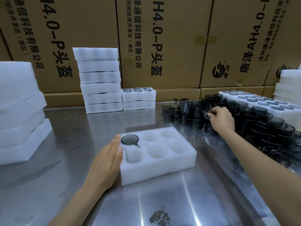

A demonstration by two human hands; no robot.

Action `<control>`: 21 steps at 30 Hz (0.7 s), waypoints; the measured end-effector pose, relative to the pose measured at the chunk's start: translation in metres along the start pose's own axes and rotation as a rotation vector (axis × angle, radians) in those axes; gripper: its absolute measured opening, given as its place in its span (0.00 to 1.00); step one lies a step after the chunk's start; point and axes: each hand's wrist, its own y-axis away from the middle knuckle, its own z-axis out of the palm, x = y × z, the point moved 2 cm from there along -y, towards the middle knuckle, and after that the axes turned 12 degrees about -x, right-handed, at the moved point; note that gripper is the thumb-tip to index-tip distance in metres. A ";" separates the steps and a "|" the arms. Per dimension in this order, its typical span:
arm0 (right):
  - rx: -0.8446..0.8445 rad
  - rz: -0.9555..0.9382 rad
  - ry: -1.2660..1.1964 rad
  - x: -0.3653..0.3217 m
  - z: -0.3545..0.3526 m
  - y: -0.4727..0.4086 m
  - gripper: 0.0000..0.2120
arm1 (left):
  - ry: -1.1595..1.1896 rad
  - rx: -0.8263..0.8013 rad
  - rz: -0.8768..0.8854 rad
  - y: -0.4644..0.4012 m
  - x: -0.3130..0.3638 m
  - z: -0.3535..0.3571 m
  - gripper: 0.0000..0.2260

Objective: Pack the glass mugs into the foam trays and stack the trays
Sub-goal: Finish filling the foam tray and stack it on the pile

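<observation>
left hand (108, 156) flat, steadying foam tray (162, 167) on surface (203, 193). right hand (219, 117) grips a mug (207, 111) at 2 o'clock; empty pockets lie toward 8 o'clock.

A packing warehouse: printed cardboard cartons (162, 43) wall the back, white foam trays (99, 80) stack on a steel table (195, 193).

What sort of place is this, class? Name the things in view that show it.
Most likely a packing bench in a warehouse or small factory. Large printed cardboard cartons line the wall, stacks of white foam trays stand on a steel table, and a heap of dark glass mugs waits to be packed.
</observation>
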 end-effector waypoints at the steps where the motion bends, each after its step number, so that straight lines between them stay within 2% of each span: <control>1: 0.007 -0.054 -0.045 -0.006 -0.002 0.003 0.08 | -0.006 0.004 0.002 0.000 0.000 0.000 0.26; 5: 0.012 -0.212 -0.373 -0.031 -0.006 0.022 0.03 | -0.040 0.018 0.012 0.001 0.002 -0.002 0.28; 8: -0.057 -0.233 -0.555 -0.052 -0.007 0.040 0.03 | -0.049 0.033 0.022 0.001 0.004 -0.002 0.28; 12: -0.219 -0.298 -0.745 -0.081 -0.005 0.064 0.15 | -0.058 0.039 0.020 0.001 0.003 -0.003 0.28; 18: -0.442 -0.212 -0.809 -0.116 0.014 0.087 0.20 | -0.064 0.049 0.012 0.002 0.006 -0.004 0.28; 21: -0.601 -0.166 -0.847 -0.127 0.023 0.092 0.17 | -0.058 0.042 0.008 0.003 0.006 -0.005 0.28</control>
